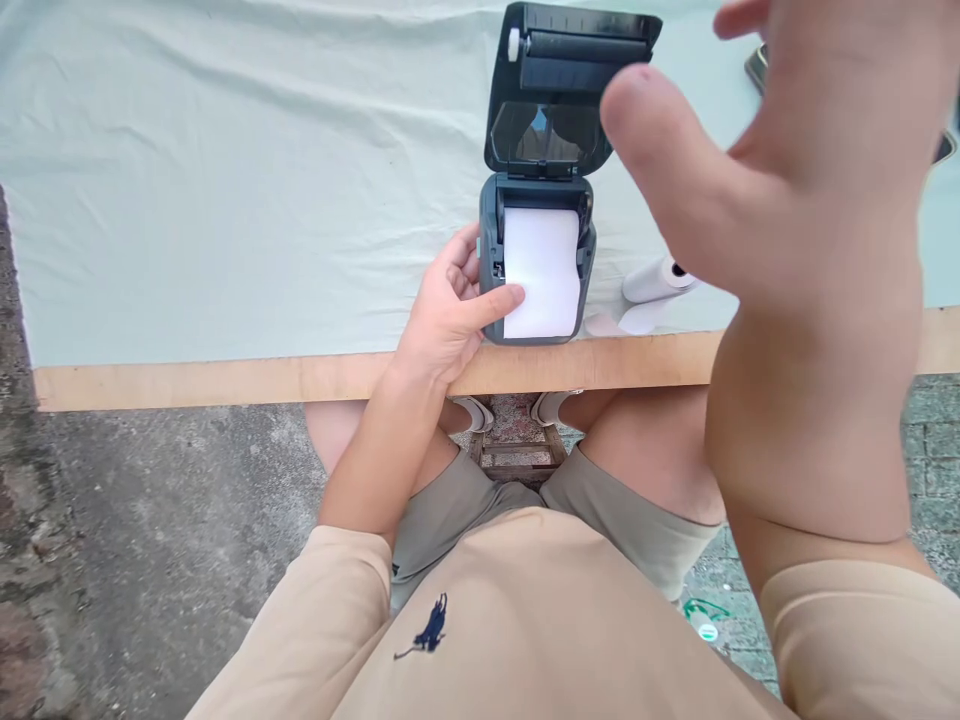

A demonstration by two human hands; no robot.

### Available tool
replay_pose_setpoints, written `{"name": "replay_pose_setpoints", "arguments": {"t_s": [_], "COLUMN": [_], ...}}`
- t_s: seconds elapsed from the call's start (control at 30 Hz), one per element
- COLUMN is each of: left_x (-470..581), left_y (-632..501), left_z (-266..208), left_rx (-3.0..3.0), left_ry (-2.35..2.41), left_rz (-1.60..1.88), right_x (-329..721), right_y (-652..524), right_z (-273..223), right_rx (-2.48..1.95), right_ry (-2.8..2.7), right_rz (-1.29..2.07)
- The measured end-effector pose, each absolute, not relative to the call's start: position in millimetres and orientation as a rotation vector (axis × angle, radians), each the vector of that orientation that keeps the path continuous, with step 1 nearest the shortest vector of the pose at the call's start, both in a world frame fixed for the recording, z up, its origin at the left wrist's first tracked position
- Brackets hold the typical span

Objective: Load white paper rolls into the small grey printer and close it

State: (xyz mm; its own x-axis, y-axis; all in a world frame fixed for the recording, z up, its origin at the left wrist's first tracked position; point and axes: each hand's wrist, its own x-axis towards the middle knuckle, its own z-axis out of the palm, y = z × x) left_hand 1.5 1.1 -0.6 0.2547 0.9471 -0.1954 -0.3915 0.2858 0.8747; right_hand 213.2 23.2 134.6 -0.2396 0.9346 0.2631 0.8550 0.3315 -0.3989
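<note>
holding an open printer (546,184), the left hand (451,308) touches its white paper (543,262).

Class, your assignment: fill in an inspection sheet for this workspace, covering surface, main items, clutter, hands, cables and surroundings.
Surface: wrinkled pale green cloth, with a bare wooden edge in front.
Main items: compact dark printer, lid raised, white paper inside; white paper roll lying to its right.
Clutter: dark-edged object partly hidden behind the right hand; cannot be identified.
Hands: left hand holds the printer's left side, thumb on the paper; right hand raised near the camera, thumb spread.
Cables: nothing seen.
Surroundings: grey ground left, paving right.
</note>
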Motion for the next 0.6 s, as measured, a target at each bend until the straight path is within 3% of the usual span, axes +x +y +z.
{"name": "replay_pose_setpoints", "arguments": {"t_s": [0.23, 0.6], "left_x": [1, 3], "left_y": [-2, -4], "left_z": [8, 9], "left_rx": [0.794, 0.799], "left_ry": [0.858, 0.864], "left_rz": [1.043, 1.06], "right_x": [198, 213], "right_y": [32, 44], "right_z": [133, 121], "right_rx": [-1.57, -1.706], "right_ry": [-2.198, -2.496], "right_rz": [0.396, 0.923]}}
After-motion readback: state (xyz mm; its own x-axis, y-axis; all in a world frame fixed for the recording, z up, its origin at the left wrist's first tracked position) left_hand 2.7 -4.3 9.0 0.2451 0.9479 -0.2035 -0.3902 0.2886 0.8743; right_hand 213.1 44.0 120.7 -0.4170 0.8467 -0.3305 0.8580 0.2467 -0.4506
